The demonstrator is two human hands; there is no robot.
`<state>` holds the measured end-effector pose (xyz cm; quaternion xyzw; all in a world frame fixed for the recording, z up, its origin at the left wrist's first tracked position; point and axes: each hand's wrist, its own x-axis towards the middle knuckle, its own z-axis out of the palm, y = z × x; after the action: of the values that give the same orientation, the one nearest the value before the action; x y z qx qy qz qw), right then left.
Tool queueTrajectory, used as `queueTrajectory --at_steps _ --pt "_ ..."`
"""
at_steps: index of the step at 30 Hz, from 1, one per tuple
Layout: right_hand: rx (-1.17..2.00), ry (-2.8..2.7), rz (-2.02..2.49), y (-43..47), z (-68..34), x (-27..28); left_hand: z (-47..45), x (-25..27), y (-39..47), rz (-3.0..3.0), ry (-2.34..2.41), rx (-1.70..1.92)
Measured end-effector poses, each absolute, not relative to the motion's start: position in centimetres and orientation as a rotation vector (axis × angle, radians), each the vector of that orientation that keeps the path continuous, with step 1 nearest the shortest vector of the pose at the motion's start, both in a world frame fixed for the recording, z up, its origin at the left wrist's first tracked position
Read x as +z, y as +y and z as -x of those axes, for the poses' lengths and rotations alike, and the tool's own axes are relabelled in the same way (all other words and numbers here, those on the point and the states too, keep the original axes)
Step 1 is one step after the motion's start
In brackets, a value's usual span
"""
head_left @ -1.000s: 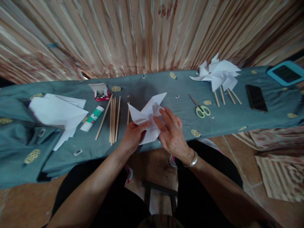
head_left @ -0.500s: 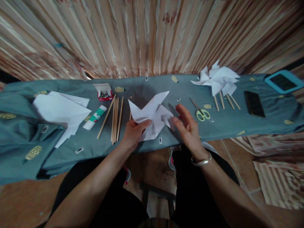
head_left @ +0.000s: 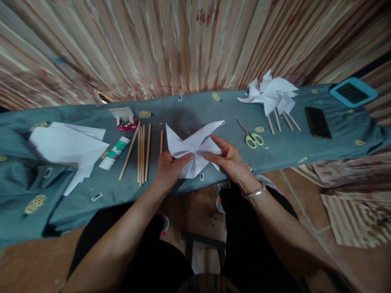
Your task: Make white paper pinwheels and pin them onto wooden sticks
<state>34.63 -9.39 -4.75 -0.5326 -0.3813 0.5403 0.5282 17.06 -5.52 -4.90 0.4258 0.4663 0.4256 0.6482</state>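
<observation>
A white paper pinwheel [head_left: 195, 140] is held between both hands over the front of the cloth-covered table. My left hand [head_left: 171, 169] grips it from the left, thumb pressed close to its centre. From the right, my right hand [head_left: 229, 158] pinches it, its thumb also near the middle and its fingers behind the paper. Just left of the pinwheel lies a single wooden stick [head_left: 161, 141], with several more wooden sticks [head_left: 142, 152] farther left. Green-handled scissors [head_left: 253, 139] rest to the right of my right hand.
Left on the blue-green tablecloth [head_left: 189, 110] are white paper sheets [head_left: 73, 142], a glue stick [head_left: 114, 152] and an open red box of small metal pins [head_left: 126, 122]. Finished pinwheels on sticks [head_left: 273, 95], a dark phone [head_left: 317, 122] and a blue-framed tablet [head_left: 352, 92] lie right. A striped curtain [head_left: 171, 49] hangs behind.
My right hand has moved left from beside the pinwheel and taken hold of its right side. My left hand keeps its grip. The view has shifted slightly.
</observation>
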Motion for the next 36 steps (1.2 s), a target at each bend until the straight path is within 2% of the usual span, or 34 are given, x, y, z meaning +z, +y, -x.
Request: queueTrajectory --at_steps 36 --pt "1.284 -0.816 1.273 -9.5 -33.4 -3.8 -17.8 -5.2 -5.4 -1.137 1.13 0.959"
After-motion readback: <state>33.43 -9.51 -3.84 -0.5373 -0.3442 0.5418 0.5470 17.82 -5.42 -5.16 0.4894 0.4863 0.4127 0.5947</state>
